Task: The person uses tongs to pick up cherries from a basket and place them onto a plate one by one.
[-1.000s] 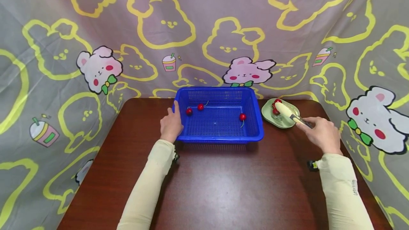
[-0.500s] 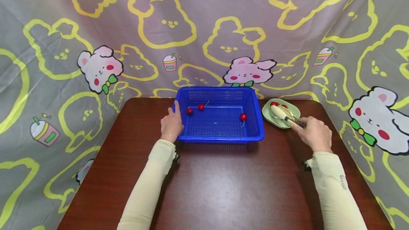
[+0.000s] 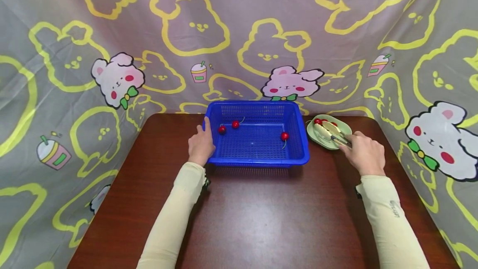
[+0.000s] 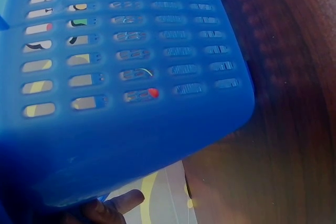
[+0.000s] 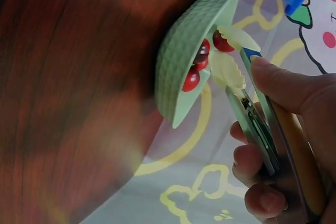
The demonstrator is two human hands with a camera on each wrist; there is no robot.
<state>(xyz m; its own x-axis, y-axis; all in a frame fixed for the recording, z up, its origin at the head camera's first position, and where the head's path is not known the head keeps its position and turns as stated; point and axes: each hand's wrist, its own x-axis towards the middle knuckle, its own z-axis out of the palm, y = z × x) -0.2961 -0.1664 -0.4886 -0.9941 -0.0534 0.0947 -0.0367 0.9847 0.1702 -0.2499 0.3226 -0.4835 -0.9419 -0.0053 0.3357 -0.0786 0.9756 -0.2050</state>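
My left hand [image 3: 201, 144] holds the left rim of a blue plastic basket [image 3: 257, 162]; the thumb is hidden in the left wrist view. In the basket lie three red cherries, one by the left wall [image 3: 222, 129], a second [image 3: 235, 124] beside it and a third [image 3: 285, 136] towards the right. My right hand [image 3: 366, 152] grips a pair of tongs [image 5: 265, 114] with cream scalloped tips. The tips stand apart over a pale green dish [image 5: 176, 51]. Several cherries [image 5: 191, 78] sit in that dish, close to the tips; whether they touch is unclear.
Both basket and dish stand near the back edge of a dark brown wooden table [image 3: 257, 215]. A grey curtain [image 3: 239, 20] with yellow bear outlines and white rabbits hangs behind the table and along both sides.
My right hand has moved left and slightly up with the tongs, and their tips have spread apart over the dish. The left hand and basket stay in place.
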